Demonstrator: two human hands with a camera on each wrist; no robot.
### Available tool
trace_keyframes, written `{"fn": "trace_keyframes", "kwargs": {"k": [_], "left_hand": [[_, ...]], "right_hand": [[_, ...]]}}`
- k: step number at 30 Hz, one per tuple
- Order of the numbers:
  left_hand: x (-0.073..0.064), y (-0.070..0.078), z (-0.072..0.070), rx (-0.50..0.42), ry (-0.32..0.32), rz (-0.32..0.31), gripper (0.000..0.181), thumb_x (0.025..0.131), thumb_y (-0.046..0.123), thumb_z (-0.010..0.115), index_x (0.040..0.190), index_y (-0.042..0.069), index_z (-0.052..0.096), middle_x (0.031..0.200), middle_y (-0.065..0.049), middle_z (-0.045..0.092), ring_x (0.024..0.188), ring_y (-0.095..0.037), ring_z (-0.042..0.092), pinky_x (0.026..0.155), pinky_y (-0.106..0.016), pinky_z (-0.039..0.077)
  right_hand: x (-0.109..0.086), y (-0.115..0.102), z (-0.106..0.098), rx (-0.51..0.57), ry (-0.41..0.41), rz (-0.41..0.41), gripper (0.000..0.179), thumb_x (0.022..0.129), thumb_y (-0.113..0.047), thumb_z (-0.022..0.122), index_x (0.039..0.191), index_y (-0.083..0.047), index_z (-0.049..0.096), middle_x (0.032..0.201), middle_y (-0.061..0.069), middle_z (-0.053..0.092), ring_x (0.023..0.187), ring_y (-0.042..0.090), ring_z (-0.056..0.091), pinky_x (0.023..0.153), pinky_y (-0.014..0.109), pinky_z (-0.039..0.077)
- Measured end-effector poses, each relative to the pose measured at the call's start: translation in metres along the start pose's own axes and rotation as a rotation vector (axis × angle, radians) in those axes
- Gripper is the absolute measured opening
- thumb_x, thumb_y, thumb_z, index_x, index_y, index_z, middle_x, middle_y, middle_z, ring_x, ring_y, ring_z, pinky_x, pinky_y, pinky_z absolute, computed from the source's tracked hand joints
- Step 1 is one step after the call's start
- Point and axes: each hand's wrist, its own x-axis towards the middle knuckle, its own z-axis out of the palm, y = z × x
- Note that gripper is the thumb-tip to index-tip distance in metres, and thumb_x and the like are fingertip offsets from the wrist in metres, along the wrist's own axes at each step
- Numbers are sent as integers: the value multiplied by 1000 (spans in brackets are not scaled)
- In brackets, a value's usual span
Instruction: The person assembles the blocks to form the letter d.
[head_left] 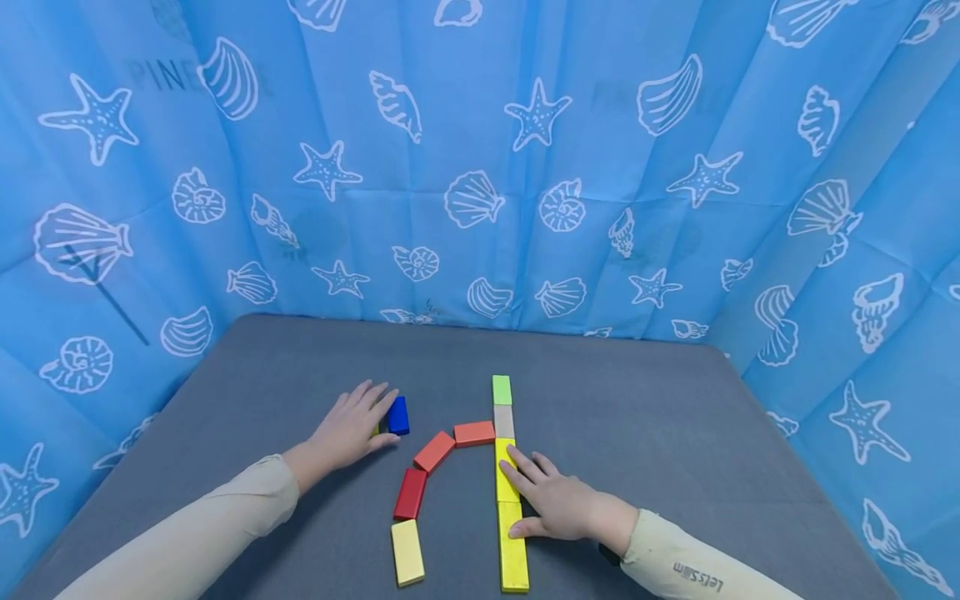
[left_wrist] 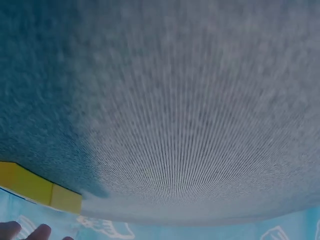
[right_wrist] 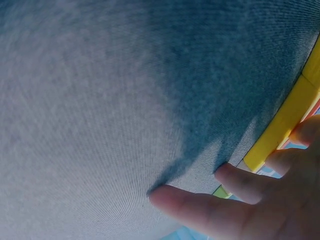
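Observation:
My left hand reaches over the table's left part with its fingers extended, beside a blue block. A yellow block shows only partly beneath that hand. My right hand lies spread at a straight column, its fingertips touching the upper yellow block and its thumb on the lower yellow block. Above these in the column come a beige block and a light green block. In the right wrist view, the fingers are apart, some of them at the yellow edge.
From the column a curve runs left and down: two orange blocks, a red block and a pale yellow block. They lie on a grey cloth-covered table. A blue shell-patterned curtain hangs behind.

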Motion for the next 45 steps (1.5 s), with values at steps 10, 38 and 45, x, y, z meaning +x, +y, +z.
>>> {"fn": "trace_keyframes", "kwargs": {"k": [10,38,45], "left_hand": [[9,-4,3,-23,-124,52,67,93,44,62,147,9,42,144,-23,43,134,-48,33,101,-65,32],[-17,-8,-7,-16,-43,202,56,92,38,65,141,16,52,133,-21,50,131,-47,36,98,-62,36],[-36,6,-18,-59,-61,212,57,93,40,63,143,17,50,134,-20,49,129,-43,40,98,-61,38]], "right_hand": [[0,3,0,14,-2,-8,88,87,-64,54,156,-20,22,163,-1,7,143,37,23,90,63,43],[1,-1,0,-6,-5,23,86,88,-59,57,156,-18,23,163,0,8,143,37,23,91,61,44],[0,-1,0,1,-2,19,86,88,-58,58,156,-18,24,163,2,9,143,37,23,92,61,44]]}}
